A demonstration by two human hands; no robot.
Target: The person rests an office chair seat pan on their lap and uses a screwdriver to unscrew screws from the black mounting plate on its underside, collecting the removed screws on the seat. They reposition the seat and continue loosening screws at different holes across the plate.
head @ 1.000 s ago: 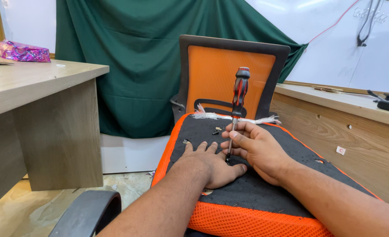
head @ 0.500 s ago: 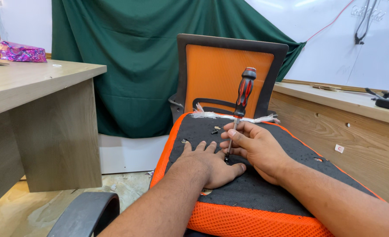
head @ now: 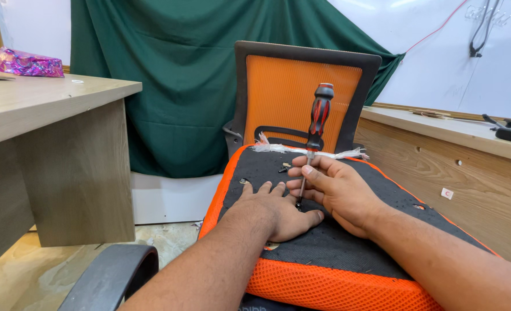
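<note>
Head view | screwdriver (head: 317, 124) stood upright on the black seat underside (head: 347, 242) | right hand (head: 339, 190) fingers pinched its thin shaft; left hand (head: 278, 210) lay flat, open | judged light, rigid; ribbed handle grips best.

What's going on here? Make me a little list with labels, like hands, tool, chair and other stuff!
Left hand: flat, palm down on the black underside of the chair seat
Right hand: fingers pinch the screwdriver's metal shaft
Screwdriver: red and black handle, upright, tip on the seat
Chair back: orange mesh, dark frame
Loose bits: small dark pieces on the seat
Nearby: wooden desk, green curtain
</note>
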